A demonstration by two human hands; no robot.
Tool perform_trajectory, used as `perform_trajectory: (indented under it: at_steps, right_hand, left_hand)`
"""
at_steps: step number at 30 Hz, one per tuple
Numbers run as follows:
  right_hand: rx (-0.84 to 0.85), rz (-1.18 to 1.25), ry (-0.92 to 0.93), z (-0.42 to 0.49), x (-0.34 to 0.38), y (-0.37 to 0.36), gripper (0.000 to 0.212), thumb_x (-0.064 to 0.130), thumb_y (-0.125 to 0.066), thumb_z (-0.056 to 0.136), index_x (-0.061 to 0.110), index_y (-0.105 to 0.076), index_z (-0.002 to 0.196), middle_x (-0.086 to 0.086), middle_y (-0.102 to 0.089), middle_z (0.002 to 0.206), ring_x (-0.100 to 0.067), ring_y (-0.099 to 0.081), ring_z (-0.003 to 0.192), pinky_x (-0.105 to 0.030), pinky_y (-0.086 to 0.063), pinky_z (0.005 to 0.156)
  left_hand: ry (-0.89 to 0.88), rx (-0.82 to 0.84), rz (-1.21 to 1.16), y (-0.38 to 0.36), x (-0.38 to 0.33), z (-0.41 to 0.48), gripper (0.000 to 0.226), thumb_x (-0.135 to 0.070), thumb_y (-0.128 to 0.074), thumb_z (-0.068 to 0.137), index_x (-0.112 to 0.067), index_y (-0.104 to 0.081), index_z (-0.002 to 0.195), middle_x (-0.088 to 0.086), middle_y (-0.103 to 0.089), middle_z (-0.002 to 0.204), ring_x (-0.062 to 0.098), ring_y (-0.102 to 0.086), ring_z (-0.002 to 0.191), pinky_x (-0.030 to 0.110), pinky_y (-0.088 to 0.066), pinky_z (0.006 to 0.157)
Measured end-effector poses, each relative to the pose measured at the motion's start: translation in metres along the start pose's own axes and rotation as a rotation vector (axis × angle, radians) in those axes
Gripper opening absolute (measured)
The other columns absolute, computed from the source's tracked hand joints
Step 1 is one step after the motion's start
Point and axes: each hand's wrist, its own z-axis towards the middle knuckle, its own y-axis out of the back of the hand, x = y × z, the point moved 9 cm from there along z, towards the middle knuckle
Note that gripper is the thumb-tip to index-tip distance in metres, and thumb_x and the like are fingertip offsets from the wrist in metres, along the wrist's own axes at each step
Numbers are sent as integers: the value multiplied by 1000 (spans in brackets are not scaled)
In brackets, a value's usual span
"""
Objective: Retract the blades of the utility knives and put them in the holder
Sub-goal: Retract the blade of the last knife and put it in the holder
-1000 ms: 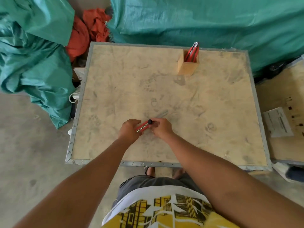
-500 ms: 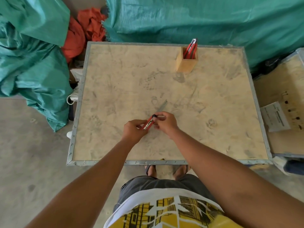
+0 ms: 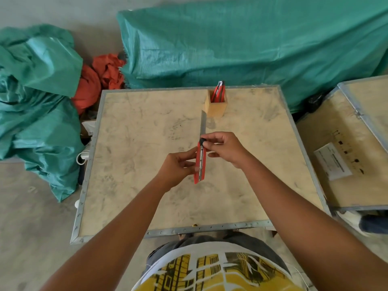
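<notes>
Knife [image 3: 201, 164] sits mid-frame, held above the table [image 3: 134, 185] between both hands, its red body running roughly straight up the frame. The left hand [image 3: 178, 168] is curled partly closed, thumb and fingertips pinching the lower half of the body from the left side. The right hand [image 3: 225, 149] is half closed, thumb and forefinger nipped on the black slider [image 3: 202, 141] at the top of the body, the other fingers loosely bent. Beyond the slider the blade [image 3: 203, 122] stands fully out, a long grey strip pointing toward the holder [image 3: 216, 107].

It looks light and rigid, a plastic shell around a metal rail, so a two-finger pinch on the flat sides should be enough. The blade is thin, sharp and probably snaps if bent; fingers belong on the red body and the slider only. The slider likely needs a firm pull back toward the body.

Farther up, near the table's top edge, the wooden holder already carries other red knives [image 3: 219, 92], standing tilted. Green tarp [image 3: 252, 43] fills the top of the frame.
</notes>
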Motion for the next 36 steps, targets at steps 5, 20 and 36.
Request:
perform_trajectory:
  at_steps: [5, 20, 36]
  right_hand:
    - [25, -30, 72, 4, 28, 38, 27, 9, -73, 91, 21, -75, 116, -3, -78, 108, -16, -76, 96, -32, -64, 79]
    - [152, -260, 329, 16, 57, 108, 29, 6, -74, 90, 11, -75, 118, -6, -76, 118, -9, -73, 105, -20, -58, 91]
    - [127, -392, 360, -3, 61, 80, 27, 8, -79, 85, 11, -79, 112, 3, -74, 105, -3, -71, 91, -15, -56, 83]
  left_hand:
    - [-31, -6, -84, -24, -29, 15, 68, 15, -72, 81, -25, -60, 135, -2, -74, 118, 21, -74, 86, 36, -63, 73]
    - [-97, -210, -244, -82, -73, 64, 68, 17, -67, 84, -25, -57, 137, 2, -67, 133, 20, -76, 88, 43, -63, 77]
    - [-113, -151, -210, -55, -76, 52, 63, 16, -67, 84, -16, -58, 137, 1, -64, 137, 29, -76, 96, 45, -63, 79]
